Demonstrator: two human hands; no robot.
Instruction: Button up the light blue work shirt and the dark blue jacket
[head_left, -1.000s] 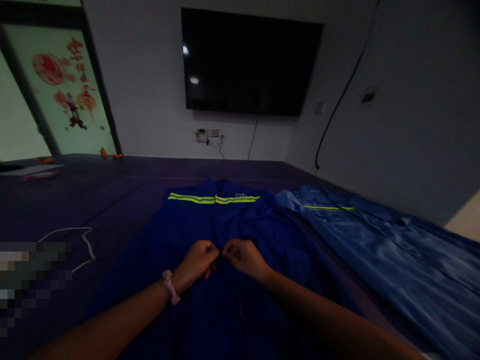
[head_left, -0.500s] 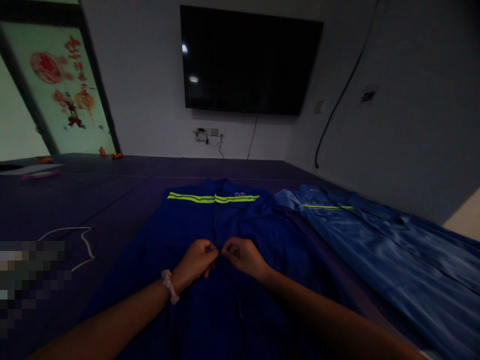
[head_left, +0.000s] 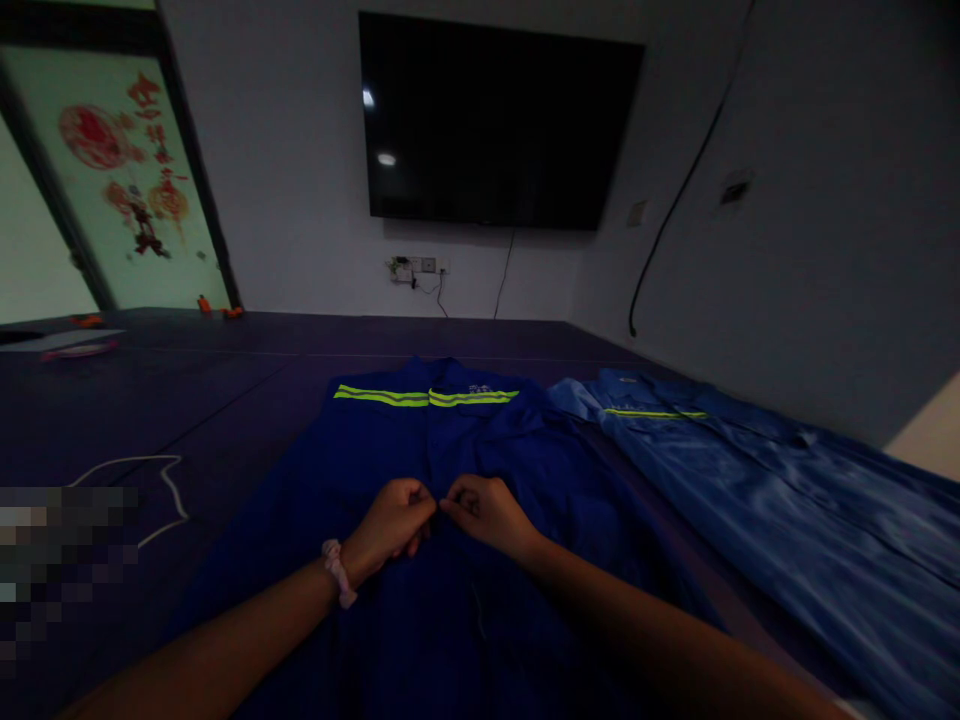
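Note:
A dark blue work jacket (head_left: pixel 375 450) with yellow-green reflective stripes lies flat on the dark floor mat (head_left: pixel 187 400) in front of me. My left hand (head_left: pixel 394 520) and my right hand (head_left: pixel 486 512) meet at the jacket's front placket, knuckles almost touching. Both hands are closed in a pinch on the fabric at the centre line. A pink band sits on my left wrist. What lies between the fingertips is too small and dark to see.
A lighter blue jacket (head_left: pixel 750 480) lies spread to the right along the wall. A white cord (head_left: pixel 161 485) loops on the mat at the left. A black television (head_left: pixel 495 120) hangs on the far wall above a socket.

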